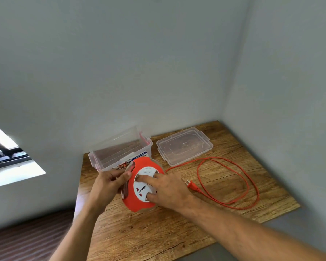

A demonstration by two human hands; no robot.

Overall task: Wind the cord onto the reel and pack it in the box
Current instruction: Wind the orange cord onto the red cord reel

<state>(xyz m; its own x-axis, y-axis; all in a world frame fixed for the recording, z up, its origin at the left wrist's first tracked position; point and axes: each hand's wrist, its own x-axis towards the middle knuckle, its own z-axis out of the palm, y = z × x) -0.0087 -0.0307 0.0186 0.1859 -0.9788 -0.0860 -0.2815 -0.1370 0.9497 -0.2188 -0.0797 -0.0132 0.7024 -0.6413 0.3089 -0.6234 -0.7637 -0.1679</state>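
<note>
Reaching in from the near edge, two bare forearms cross a wooden table [139, 232] with a rough, knotted grain. Between the hands stands a round reel [141, 200], tilted on its edge, its orange face smooth and matte around a white plastic disc with socket holes. The left hand [107, 185] grips the reel's left rim, fingers curled round the edge and thumb pressed near the top. The right hand [167, 191] lies on the white disc, two fingers and the thumb curled into its recesses to hold it.

To the right of the reel, a thin orange cord [252, 185] runs out from behind it and lies loose on the table in a long oval loop, not yet wound. Its end carries an orange plug [192, 186] with metal pins, resting inside the loop just beside the right hand.

Just behind the reel sits a clear plastic box [119, 155], rectangular, ribbed on the floor, with pinkish latches at its ends and a printed label on the near wall; it is open at the top and holds nothing. Farther right, apart from the box, its clear flat lid [184, 146] lies on the table near the corner where two plain pale walls [158, 63] meet.
</note>
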